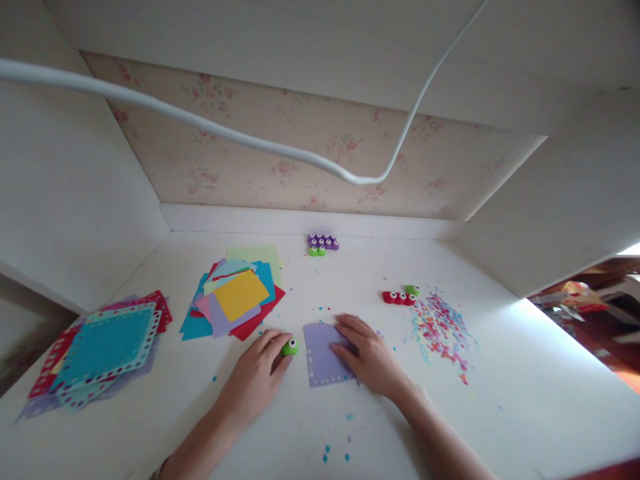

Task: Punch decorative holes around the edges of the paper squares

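Observation:
My left hand pinches a small green craft punch with a white top that bears a dark star shape. The punch is just left of a lilac paper square and apart from it. Small holes run along the paper's left and bottom edges. My right hand lies over the right part of this paper, fingers stretched out and resting on it; that side of the sheet is hidden. A few tiny blue paper bits are scattered around both hands.
Plain coloured sheets are piled behind my left hand; hole-edged sheets are stacked at far left. Several purple and green punches stand at the back. Red punches and a green one sit beside a confetti heap. A white cable crosses above.

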{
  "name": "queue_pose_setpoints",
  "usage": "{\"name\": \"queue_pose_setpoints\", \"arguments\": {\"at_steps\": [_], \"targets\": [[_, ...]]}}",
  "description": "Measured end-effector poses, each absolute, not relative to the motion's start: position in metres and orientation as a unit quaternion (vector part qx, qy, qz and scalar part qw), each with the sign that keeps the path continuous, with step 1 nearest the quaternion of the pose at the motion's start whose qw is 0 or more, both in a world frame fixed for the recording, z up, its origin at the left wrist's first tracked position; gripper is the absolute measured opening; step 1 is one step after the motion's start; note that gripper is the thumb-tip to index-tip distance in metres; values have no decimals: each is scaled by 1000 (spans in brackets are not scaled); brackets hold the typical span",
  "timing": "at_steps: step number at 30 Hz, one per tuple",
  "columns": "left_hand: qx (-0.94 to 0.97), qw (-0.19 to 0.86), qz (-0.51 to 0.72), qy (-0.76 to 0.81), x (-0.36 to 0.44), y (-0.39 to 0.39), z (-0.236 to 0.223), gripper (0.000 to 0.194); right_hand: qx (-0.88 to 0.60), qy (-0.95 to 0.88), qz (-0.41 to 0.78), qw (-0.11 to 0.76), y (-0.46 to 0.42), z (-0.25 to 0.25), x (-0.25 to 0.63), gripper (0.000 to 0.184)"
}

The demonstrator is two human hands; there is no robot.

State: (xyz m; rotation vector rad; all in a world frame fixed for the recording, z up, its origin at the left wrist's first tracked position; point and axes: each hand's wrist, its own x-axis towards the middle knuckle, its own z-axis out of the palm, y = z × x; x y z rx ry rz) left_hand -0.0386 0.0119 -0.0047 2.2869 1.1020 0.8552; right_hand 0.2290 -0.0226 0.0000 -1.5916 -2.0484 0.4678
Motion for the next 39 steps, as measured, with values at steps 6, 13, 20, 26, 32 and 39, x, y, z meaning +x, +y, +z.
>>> {"name": "queue_pose_setpoints", "arguments": {"at_steps": [6, 13, 20, 26, 32, 39], "targets": [[794, 288, 297, 445, -41, 11, -4, 23, -597, -665, 286, 346, -26, -4, 221, 23], [775, 321, 290, 461, -42, 13, -12, 26, -542, -456, 537, 458, -27, -9, 212, 56], [789, 314, 274, 451, -40, 12, -10, 26, -561, -474, 507, 451, -28, -12, 209, 52], [800, 278, 290, 445, -40, 11, -11, 23, -555, -459, 513, 468, -27, -11, 207, 56], [802, 277, 286, 445, -40, 11, -10, 23, -572, -484, 486, 449, -27, -15, 206, 53], [803, 270, 289, 447, -38, 11, -7, 24, -584, -488, 470, 446, -29, -14, 206, 55]]}}
